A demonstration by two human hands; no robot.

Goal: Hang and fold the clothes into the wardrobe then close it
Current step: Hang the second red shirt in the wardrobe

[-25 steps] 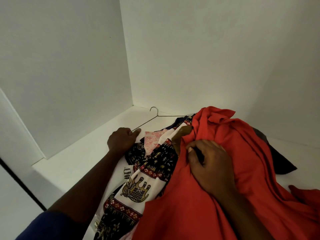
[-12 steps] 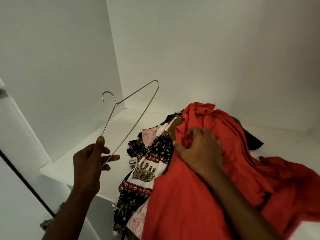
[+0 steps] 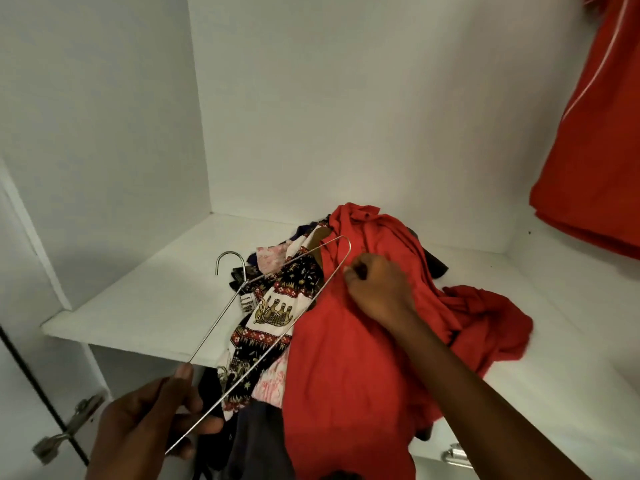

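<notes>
Since half a second ago, the left hand (image 3: 149, 420) has dropped toward the lower edge of view. The wire hanger (image 3: 245, 280) it carries has swung down from a raised position to lie slanted over the clothes pile. The right hand (image 3: 377, 292) has shifted slightly along the red garment (image 3: 346, 358) and now sits just beside the hanger's far bend.

Hands: the left thumb and fingers (image 3: 183, 379) are clamped on the near corner of the hanger. The right fingers are curled and pinch a fold of the red garment near its upper edge.

Location of items: the red garment lies heaped on the wardrobe shelf (image 3: 156, 306), partly spilling over the front edge. It overlaps a patterned cloth (image 3: 277, 306) and darker pieces beneath. The hanger is held above this pile, hook pointing to the back wall.

Progress: one other red item (image 3: 595, 150) already hangs at the upper right, so hanging appears to have begun. The pile remains unsorted and no folded stack is visible. The door is open, its hinge (image 3: 69, 431) exposed. In my assessment the task is at an early stage: the red garment has yet to be threaded onto the hanger, the remaining pieces need hanging or folding, and closing comes last.
</notes>
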